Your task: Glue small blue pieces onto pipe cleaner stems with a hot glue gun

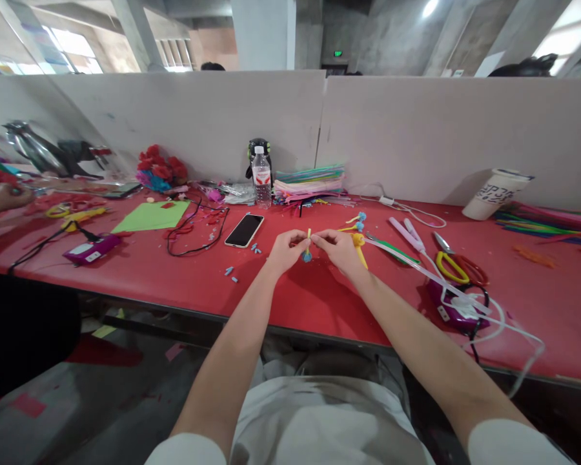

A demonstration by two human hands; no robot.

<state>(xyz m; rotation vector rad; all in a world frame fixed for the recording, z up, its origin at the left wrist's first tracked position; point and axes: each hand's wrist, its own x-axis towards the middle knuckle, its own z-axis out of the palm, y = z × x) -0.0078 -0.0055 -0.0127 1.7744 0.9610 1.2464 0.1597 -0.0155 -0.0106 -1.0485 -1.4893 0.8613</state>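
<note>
Over the red table (281, 290), my left hand (288, 250) and my right hand (336, 248) meet with fingertips pinched round a small yellow stem (309, 233). A fuzzy blue piece (306, 256) hangs at the lower end of that stem, between the hands. Just beyond my right hand lie more yellow stems with blue tips (359, 226). A yellow fuzzy piece (358, 239) is close beside the same hand. Small blue bits (255, 248) are scattered left of my left hand.
A phone (244, 230), a water bottle (261, 177) and bundled pipe cleaners (310, 183) stand or lie beyond my hands. To the right are a pink tool (407, 234), scissors (450, 266), cables and a tilted cup (494, 194). Another person's hand (7, 197) is at far left.
</note>
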